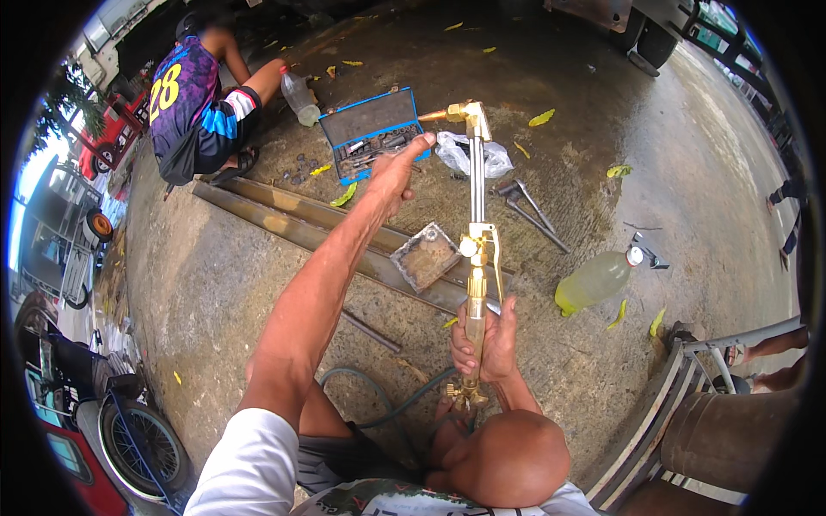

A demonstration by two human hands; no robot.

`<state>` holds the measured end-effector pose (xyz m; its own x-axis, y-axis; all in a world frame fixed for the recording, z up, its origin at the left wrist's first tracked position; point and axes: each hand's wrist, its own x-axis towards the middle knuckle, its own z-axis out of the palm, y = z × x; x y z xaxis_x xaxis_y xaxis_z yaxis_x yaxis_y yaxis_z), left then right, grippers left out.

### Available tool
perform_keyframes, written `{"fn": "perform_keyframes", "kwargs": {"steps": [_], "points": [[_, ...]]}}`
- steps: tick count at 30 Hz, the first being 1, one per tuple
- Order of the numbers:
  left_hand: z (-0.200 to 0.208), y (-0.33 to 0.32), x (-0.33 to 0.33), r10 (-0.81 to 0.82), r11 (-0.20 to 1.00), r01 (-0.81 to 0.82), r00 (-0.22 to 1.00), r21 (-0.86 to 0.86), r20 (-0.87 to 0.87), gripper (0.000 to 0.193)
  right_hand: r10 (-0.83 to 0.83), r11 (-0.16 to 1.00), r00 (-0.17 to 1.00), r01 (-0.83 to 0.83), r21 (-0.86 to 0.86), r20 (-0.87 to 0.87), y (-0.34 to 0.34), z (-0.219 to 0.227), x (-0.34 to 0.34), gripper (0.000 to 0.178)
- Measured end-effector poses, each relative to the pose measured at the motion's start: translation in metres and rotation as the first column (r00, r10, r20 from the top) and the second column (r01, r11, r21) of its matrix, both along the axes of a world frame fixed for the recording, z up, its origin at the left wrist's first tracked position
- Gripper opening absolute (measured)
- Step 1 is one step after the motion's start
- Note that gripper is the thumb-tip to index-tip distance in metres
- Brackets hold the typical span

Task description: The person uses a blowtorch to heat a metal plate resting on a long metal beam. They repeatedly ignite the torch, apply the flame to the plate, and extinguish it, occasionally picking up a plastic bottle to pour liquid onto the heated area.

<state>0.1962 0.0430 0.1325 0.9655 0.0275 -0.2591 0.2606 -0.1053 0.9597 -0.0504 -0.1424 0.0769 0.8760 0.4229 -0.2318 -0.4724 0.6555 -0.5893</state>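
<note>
At the far left a person (pixel 200 107) in a purple shirt crouches on the concrete (pixel 215 275), with a clear plastic bottle (pixel 298 96) just beside them. Next comes the open blue tool case (pixel 372 132), full of sockets. My left hand (pixel 397 168) reaches out toward it, arm stretched long, one finger pointing out over the case's right edge and the others loosely curled; it holds nothing. Under my forearm lie the long steel beams (pixel 292 219), and a small rusty square plate (pixel 425 255) rests on them.

Just right of that plate stands the cutting torch (pixel 475 249), upright, its brass head bent to the left at the top near a crumpled plastic bag (pixel 456 153). My right hand (pixel 487 340) is wrapped tight around the torch's lower handle, fingers closed about it. A green hose (pixel 383 408) runs from its bottom end. Further right, two dark hammers (pixel 532 211) lie on the ground, then a bottle of yellowish liquid (pixel 594 281) on its side.
</note>
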Motion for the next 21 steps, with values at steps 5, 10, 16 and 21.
{"fn": "perform_keyframes", "kwargs": {"steps": [5,10,16,21], "points": [[-0.024,-0.008,-0.034,-0.034,0.997,0.042,0.993,0.069,-0.112,0.075,0.007,1.000,1.000,-0.007,0.028,0.005,0.003,-0.004,0.002,0.085],[0.005,0.007,-0.014,0.062,0.974,-0.052,0.997,0.220,-0.040,0.099,0.013,0.999,1.000,-0.013,0.043,-0.006,0.004,-0.005,0.003,0.085],[0.024,0.005,0.002,0.111,0.972,-0.132,0.987,0.195,0.112,0.086,0.020,0.999,1.000,-0.020,0.027,0.002,0.006,-0.002,0.004,0.084],[0.027,-0.001,0.006,0.084,0.969,-0.101,0.993,0.225,0.082,0.074,-0.002,0.999,1.000,0.002,0.045,-0.002,0.004,-0.004,0.006,0.084]]}}
